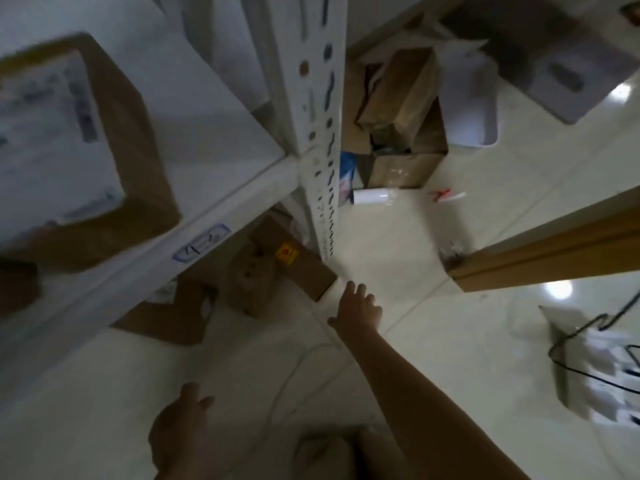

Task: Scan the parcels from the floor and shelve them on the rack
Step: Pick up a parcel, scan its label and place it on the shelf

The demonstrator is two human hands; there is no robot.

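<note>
A brown cardboard parcel (138,147) with a large white label lies on the white rack shelf (221,109) at upper left. Several brown parcels sit on the floor under the shelf, one with a yellow sticker (301,268) and a flat one (173,317) beside it. My right hand (358,308) stretches out over the floor, fingers relaxed and empty, just short of the stickered parcel's corner. My left hand (180,431) hangs low at the bottom, loosely open and holding nothing. The view is blurred.
The rack's perforated white upright (320,133) stands in the middle. Behind it is a pile of cardboard boxes (401,109) and white bags (467,98). A wooden door edge (554,251) crosses at right. A grey bag with black cable (595,368) lies at the right edge.
</note>
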